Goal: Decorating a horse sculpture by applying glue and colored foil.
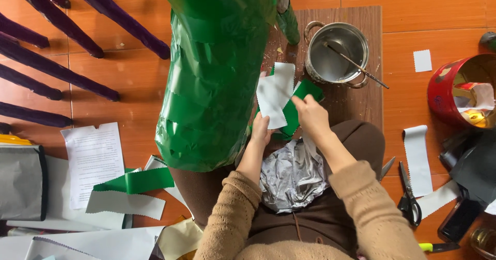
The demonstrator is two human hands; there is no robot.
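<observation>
A tall shape wrapped in shiny green paper stands between my knees, covered in overlapping strips. My left hand holds the lower edge of a paper strip that shows its white back. My right hand pinches the same strip near its right side, over more green strips lying on a wooden board. Crumpled silver foil rests in my lap.
A steel pot with a stick in it stands on the board. A red tin is at the right, scissors and white strips beside it. Purple sticks lie at the left; green and white strips and paper sheets lie lower left.
</observation>
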